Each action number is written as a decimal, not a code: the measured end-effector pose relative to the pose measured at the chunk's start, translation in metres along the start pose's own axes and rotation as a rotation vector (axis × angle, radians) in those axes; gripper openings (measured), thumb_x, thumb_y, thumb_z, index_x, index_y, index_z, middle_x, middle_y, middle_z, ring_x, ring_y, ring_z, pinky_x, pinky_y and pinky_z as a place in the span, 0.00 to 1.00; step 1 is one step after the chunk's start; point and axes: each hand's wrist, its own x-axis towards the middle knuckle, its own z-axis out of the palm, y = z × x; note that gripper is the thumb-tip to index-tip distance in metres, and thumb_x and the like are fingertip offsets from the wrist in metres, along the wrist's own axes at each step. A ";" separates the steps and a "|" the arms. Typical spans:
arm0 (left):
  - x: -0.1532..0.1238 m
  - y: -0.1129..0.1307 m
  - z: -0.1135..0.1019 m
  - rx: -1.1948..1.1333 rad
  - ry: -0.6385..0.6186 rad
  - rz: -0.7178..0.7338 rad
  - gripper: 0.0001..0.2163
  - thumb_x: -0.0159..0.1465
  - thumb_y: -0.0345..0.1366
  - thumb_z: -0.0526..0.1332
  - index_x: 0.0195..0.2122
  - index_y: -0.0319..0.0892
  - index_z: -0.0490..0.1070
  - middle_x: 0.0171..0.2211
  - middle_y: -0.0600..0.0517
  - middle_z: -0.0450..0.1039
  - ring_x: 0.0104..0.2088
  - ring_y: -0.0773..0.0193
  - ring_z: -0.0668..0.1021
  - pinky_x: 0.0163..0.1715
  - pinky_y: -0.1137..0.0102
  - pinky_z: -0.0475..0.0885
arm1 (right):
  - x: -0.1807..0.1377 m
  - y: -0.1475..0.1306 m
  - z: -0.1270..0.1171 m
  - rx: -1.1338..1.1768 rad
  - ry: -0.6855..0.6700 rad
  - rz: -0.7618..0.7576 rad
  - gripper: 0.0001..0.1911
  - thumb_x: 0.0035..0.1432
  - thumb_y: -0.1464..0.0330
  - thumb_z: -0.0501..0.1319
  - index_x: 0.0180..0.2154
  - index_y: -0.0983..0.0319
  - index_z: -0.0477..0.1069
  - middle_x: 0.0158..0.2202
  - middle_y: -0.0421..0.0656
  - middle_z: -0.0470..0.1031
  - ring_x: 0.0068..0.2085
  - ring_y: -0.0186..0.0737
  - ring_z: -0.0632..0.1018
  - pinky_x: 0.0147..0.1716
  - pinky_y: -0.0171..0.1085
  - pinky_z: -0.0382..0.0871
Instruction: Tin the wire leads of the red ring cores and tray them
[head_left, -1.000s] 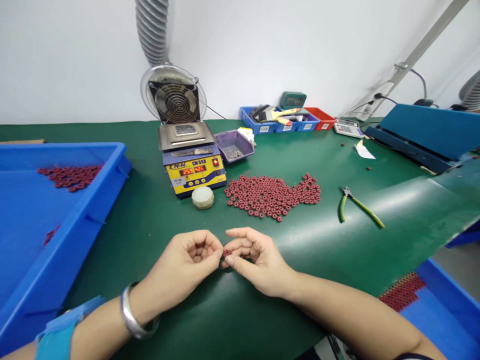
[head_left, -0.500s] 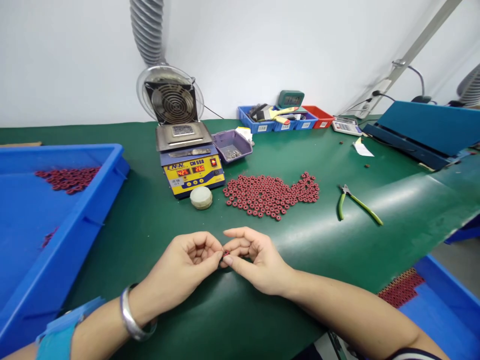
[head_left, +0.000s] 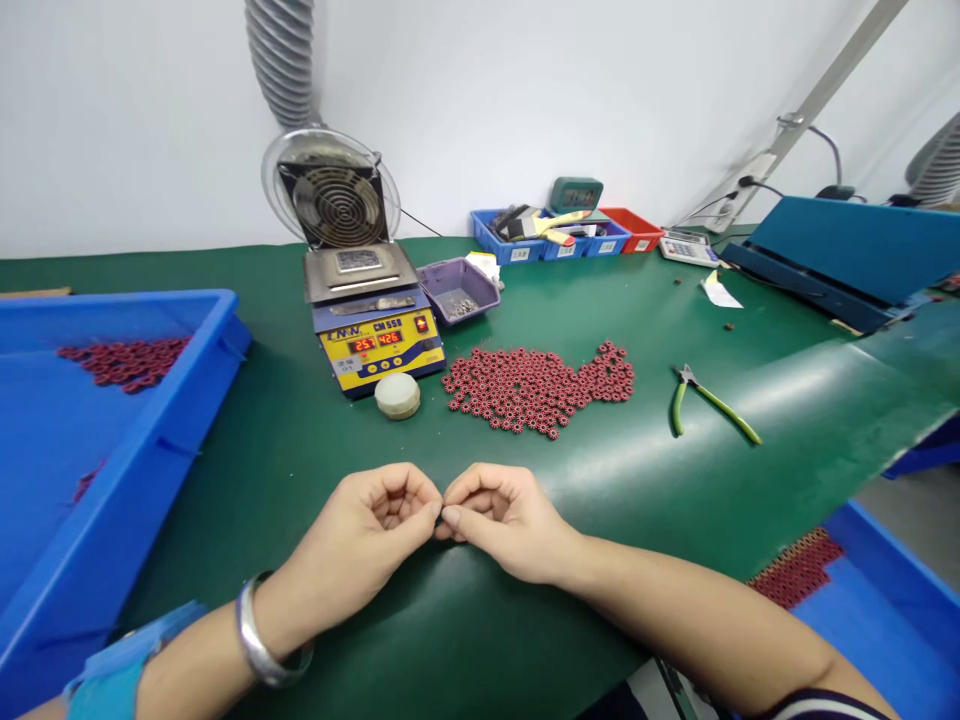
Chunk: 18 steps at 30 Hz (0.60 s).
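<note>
My left hand and my right hand meet above the near part of the table. Thumb and forefinger of each are pinched together, tip to tip. Half a second ago a small red toothed motor core showed between these fingertips; now the fingers hide nearly all of it. Beyond the hands lies a spread of similar red motor cores, flat on the green table mat. A round whitish tub stands to the left of that spread.
Behind the tub stands a yellow-and-blue solder pot with a fan. A purple tray is beside it. Green-handled cutters lie at right. Large blue bins with red cores flank the table. Small tool boxes line the wall.
The right forefinger has come down and closed over the motor core, which was visible before. The whole view has shifted slightly, and the solder pot's display reads differently.
</note>
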 end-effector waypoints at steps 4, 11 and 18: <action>0.000 -0.001 0.000 0.027 -0.010 0.013 0.11 0.57 0.43 0.59 0.25 0.40 0.68 0.23 0.54 0.69 0.26 0.67 0.70 0.26 0.74 0.64 | 0.001 -0.004 0.001 0.003 0.024 -0.005 0.14 0.48 0.61 0.67 0.29 0.65 0.68 0.26 0.40 0.75 0.29 0.30 0.77 0.29 0.29 0.69; -0.001 -0.003 -0.001 -0.002 -0.014 0.036 0.11 0.58 0.42 0.59 0.25 0.40 0.66 0.22 0.57 0.64 0.24 0.69 0.66 0.24 0.75 0.61 | 0.003 -0.007 0.001 0.071 0.060 0.040 0.18 0.44 0.58 0.69 0.29 0.65 0.69 0.25 0.40 0.75 0.28 0.32 0.78 0.31 0.32 0.70; -0.001 -0.003 -0.004 -0.101 0.072 0.040 0.08 0.55 0.36 0.62 0.32 0.42 0.62 0.23 0.59 0.63 0.23 0.70 0.66 0.23 0.76 0.62 | 0.004 -0.005 -0.002 0.201 0.025 0.033 0.16 0.42 0.64 0.71 0.31 0.66 0.71 0.32 0.42 0.78 0.31 0.34 0.80 0.36 0.34 0.73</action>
